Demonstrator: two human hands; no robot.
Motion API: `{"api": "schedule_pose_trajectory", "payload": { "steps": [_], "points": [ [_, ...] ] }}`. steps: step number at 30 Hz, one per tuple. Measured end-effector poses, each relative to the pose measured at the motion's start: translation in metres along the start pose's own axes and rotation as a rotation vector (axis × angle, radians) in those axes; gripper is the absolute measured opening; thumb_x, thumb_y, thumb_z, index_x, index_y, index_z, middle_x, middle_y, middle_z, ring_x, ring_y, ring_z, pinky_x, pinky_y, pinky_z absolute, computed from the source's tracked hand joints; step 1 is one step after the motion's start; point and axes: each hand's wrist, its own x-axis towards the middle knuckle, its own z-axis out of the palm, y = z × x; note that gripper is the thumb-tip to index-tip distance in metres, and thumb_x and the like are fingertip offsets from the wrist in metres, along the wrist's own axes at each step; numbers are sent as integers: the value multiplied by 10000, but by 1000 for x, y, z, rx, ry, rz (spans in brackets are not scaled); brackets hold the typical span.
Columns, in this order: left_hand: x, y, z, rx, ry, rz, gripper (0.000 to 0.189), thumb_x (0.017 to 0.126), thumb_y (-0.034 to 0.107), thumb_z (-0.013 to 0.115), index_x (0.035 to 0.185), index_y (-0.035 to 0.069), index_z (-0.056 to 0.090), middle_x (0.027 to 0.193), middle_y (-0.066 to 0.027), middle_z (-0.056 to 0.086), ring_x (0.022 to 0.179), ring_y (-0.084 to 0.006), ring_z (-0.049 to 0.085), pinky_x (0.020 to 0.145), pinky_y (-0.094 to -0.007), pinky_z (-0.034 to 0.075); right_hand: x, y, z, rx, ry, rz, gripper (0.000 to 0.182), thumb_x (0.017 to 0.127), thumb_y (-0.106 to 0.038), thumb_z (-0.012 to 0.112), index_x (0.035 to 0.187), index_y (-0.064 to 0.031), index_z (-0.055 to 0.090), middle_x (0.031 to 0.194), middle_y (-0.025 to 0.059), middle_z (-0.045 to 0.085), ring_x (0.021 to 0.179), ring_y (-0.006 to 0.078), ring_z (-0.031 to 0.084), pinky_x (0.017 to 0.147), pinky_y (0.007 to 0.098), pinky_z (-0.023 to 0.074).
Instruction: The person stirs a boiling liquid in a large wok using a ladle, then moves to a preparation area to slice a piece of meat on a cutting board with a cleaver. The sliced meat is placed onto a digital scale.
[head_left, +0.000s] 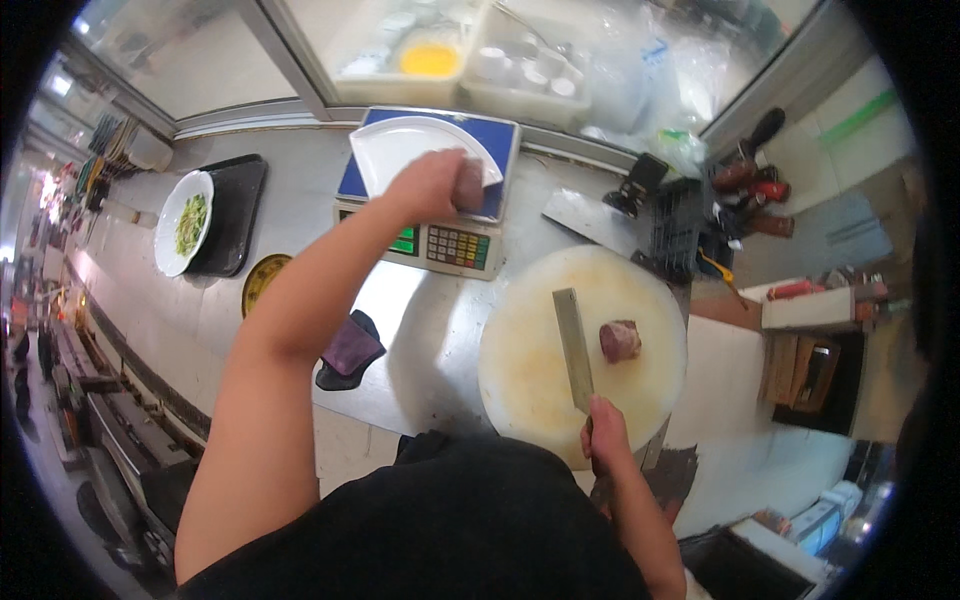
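Note:
My left hand (431, 184) reaches over a white fan-shaped plate (390, 146) on a digital kitchen scale (496, 146), its fingers around a piece of reddish meat (469, 185) at the plate's right side. In my right hand (606, 435) is the handle of a cleaver (573, 345), whose long blade lies over a round white cutting board (525, 315). Another piece of raw meat (620, 341) rests on the board, right of the blade and apart from it.
A black tray (244, 217) and a white dish of chopped greens (163, 240) are at the left. Folded purple and dark cloths (351, 349) lie near the front edge. Behind the board lies another wide blade (585, 217), beside a black rack (671, 232) with knives.

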Motion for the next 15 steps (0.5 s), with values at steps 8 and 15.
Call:
{"api": "schedule_pose_trajectory", "payload": {
  "steps": [8, 15],
  "points": [
    [-114, 115, 178, -240, -277, 802, 362, 755, 60, 595, 1113, 90, 552, 1085, -138, 597, 1043, -335, 560, 958, -421, 434, -5, -16, 0, 161, 41, 101, 441, 999, -488, 424, 895, -65, 494, 510, 35, 438, 374, 140, 403, 360, 303, 348],
    [-170, 112, 176, -170, 76, 763, 518, 741, 128, 687, 1242, 70, 569, 1239, -119, 560, 1155, -325, 536, 1015, -458, 423, -19, -17, -4, 57, 30, 109, 452, 994, -479, 443, 923, -46, 551, 545, 48, 465, 424, 155, 447, 434, 318, 386]
  ]
}}
